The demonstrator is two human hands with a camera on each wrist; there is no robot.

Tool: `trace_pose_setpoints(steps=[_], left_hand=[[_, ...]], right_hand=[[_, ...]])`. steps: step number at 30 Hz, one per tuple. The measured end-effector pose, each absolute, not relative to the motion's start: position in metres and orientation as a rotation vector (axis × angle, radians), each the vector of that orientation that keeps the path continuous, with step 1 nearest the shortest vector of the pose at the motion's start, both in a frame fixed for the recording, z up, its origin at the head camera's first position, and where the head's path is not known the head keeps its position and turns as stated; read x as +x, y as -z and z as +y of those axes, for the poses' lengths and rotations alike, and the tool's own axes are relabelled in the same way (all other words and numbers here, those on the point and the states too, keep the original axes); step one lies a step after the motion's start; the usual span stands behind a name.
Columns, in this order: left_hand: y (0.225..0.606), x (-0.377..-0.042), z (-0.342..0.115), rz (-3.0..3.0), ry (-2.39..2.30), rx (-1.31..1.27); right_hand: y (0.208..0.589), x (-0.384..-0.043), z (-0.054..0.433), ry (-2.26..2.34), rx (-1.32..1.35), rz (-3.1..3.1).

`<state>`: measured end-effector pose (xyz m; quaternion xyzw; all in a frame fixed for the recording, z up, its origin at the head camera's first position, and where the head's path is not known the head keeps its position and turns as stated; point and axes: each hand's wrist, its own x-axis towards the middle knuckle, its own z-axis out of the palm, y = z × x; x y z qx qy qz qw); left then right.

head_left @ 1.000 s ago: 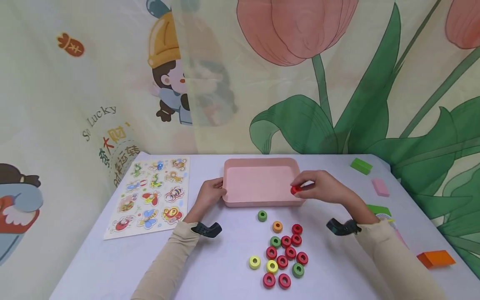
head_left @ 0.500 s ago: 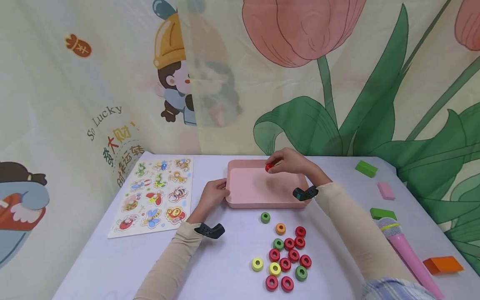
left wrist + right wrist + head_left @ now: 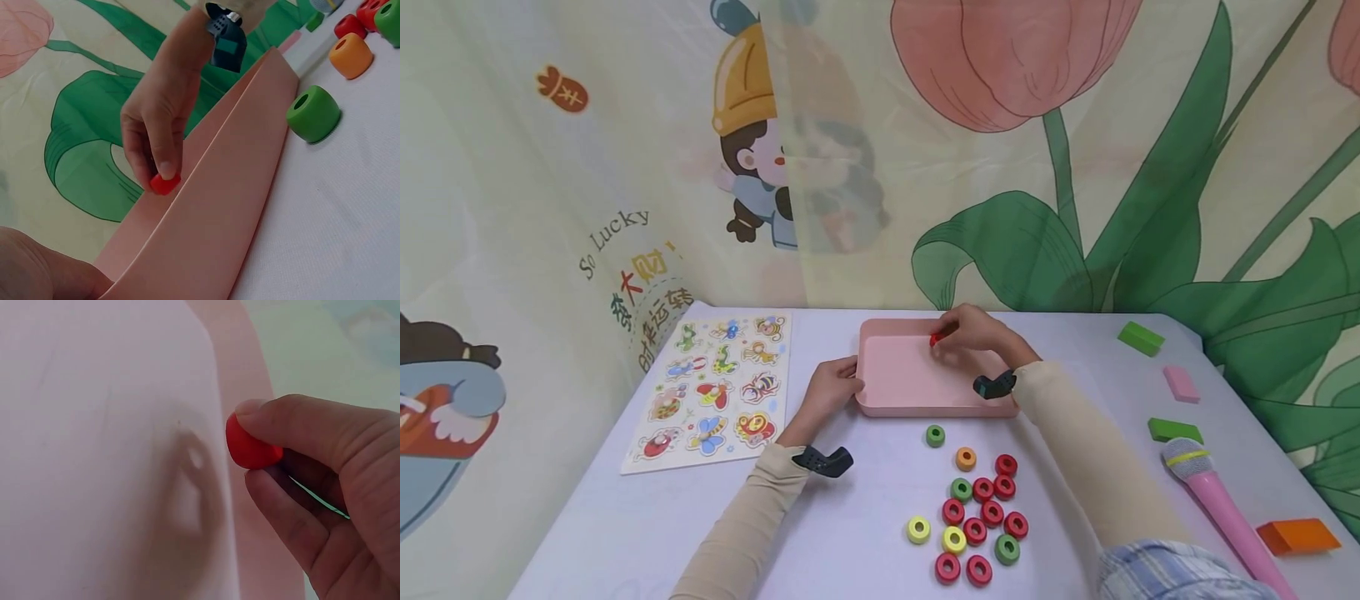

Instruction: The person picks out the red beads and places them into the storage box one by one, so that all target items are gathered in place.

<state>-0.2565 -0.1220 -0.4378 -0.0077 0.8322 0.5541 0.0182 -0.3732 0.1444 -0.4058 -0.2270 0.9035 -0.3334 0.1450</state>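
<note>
Under everything, a white bench (image 3: 850, 542). Near the far edge, a shallow pink tray (image 3: 898, 368); to its left, a picture board (image 3: 709, 393) with rows of insect figures. In front of the tray, a loose scatter of nine red beads (image 3: 952, 512), three green beads (image 3: 935, 436), two yellow beads (image 3: 918, 530) and an orange bead (image 3: 966, 459). Down the right side, a far green block (image 3: 1141, 338), a pink block (image 3: 1182, 384), then a near green block (image 3: 1176, 431) just beside the head of a pink microphone (image 3: 1228, 517), with an orange block (image 3: 1298, 537) to the right of the handle.
</note>
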Motion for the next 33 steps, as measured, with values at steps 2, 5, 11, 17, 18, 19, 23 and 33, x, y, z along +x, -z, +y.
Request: trace_pose_setpoints(steps=[2, 5, 11, 17, 18, 19, 23, 33], left_hand=[[0.438, -0.256, -0.122, 2.582, -1.718, -0.02], [0.438, -0.257, -0.122, 2.573, -1.724, -0.015], [0.438, -0.257, -0.122, 2.566, -1.737, -0.009], [0.438, -0.257, -0.123, 2.553, -1.735, -0.025], [0.438, -0.257, -0.123, 2.555, -1.733, -0.022], [0.438, -0.257, -0.123, 2.553, -1.733, -0.024], [0.438, -0.258, -0.123, 2.556, -1.73, -0.018], [0.437, -0.258, -0.123, 2.549, -1.711, -0.039]], right_hand=[[0.408, -0.373, 0.145, 0.927, -0.611, 2.61], [0.41, -0.373, 0.145, 0.875, -0.581, 2.636], [0.413, -0.374, 0.147, 0.817, -0.582, 2.671], [0.418, -0.377, 0.147, 0.741, -0.519, 2.691], [0.419, -0.377, 0.147, 0.741, -0.511, 2.691], [0.419, -0.377, 0.147, 0.74, -0.51, 2.691], [0.421, -0.377, 0.148, 0.792, -0.527, 2.668], [0.426, -0.374, 0.149, 0.854, -0.526, 2.659]])
